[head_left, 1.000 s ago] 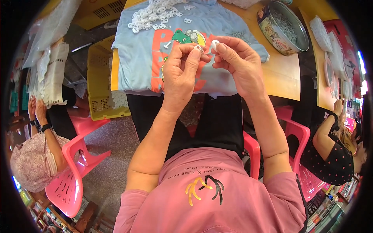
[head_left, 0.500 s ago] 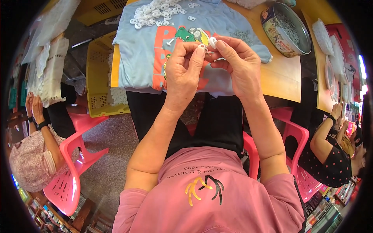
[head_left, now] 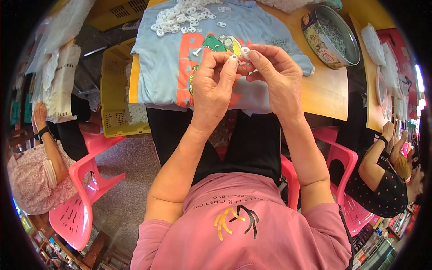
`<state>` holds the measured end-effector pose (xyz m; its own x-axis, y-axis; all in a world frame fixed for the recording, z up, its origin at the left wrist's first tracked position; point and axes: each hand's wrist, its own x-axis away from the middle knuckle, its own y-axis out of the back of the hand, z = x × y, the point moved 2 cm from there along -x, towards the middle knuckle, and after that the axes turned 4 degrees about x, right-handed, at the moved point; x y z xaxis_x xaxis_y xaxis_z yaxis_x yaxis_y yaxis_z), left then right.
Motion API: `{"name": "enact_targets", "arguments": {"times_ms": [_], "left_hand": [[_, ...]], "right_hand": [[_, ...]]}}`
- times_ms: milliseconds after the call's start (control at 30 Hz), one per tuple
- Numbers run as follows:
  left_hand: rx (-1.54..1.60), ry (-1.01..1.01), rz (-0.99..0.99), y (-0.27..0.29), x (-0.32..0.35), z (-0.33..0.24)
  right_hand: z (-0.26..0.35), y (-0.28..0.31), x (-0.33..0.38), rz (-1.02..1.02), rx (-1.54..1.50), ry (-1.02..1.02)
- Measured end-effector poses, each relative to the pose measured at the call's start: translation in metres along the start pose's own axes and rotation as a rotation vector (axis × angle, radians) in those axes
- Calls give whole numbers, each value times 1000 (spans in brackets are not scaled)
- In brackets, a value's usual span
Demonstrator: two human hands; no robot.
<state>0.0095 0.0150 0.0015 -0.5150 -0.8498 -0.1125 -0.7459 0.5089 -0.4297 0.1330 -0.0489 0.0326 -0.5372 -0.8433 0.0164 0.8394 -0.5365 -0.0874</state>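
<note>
My left hand (head_left: 210, 92) pinches a small white plastic piece (head_left: 234, 58) between thumb and forefinger. Close beside it, my right hand (head_left: 283, 81) grips a white oval plastic piece (head_left: 245, 52) with its thumb and fingers. The fingertips partly cover both pieces, so whether they touch is unclear. Both hands are just above a light blue T-shirt (head_left: 157, 74) with a printed crocodile, spread over the table. Left of my fingers, a white plastic peg (head_left: 197, 51) lies on the cloth. Farther back is a pile of white two-holed pieces (head_left: 182, 18).
A round tin (head_left: 324, 53) of small metal parts stands on the wooden table (head_left: 330, 94) at right, and a small heap of metal parts (head_left: 280, 43) lies on the shirt. A yellow crate (head_left: 114, 118) is at left. Pink chairs (head_left: 74, 218) and people (head_left: 382, 180) flank me.
The white oval piece in my right hand has shifted slightly down and left. My left hand is nearly still. At far left, another person's hands have moved.
</note>
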Motion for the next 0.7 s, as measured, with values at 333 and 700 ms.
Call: {"name": "enact_targets", "arguments": {"times_ms": [333,700], "left_hand": [[-3,-34,-10,-1,1,2],[-24,-51,2,2,-1,1]], "right_hand": [[-1,-1,2,-27,113,71],[-1,-8,2,-10,198,149]]}}
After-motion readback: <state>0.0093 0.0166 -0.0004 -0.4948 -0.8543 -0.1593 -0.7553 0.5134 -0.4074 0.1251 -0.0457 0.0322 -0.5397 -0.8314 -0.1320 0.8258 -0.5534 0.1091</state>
